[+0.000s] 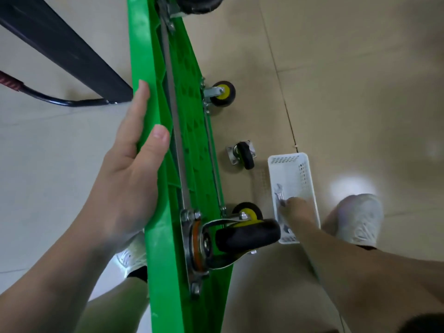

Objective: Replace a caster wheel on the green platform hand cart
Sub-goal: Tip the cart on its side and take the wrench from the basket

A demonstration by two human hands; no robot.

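"At centre of the view, what stands on edge?" (Student)

"Green platform cart (192, 145), tipped onto one long side, ribbed underside facing right. The cart runs from the top of the view down to the person's legs." (Tutor)

"Which casters are mounted?" (Student)

"Nearest the camera, a black swivel caster (247, 233) on a bolted steel plate. Just behind it, low at the floor, a yellow-hubbed caster (248, 212). Farther along the same lower edge, a second yellow-hubbed caster (222, 92). One more shows at the top edge, cropped." (Tutor)

"And the separate wheel?" (Student)

"Loose caster (245, 155), black wheel with its mounting plate, lying on the floor (360, 92) between the cart and the white basket (288, 156), apart from both." (Tutor)

"Left hand?" (Student)

"Left hand (129, 179) clamps the cart's upper edge: fingers (143, 97) straight along the far face, thumb pressed on the near side." (Tutor)

"Right hand?" (Student)

"Right hand (298, 212) reaches down into the basket, fingertips on the shaft of a wrench (278, 191) lying inside. Motion blur hides the grip, so I cannot tell whether the fingers pinch the tool or merely touch it. A pale shoe (358, 217) stands just right of the basket." (Tutor)
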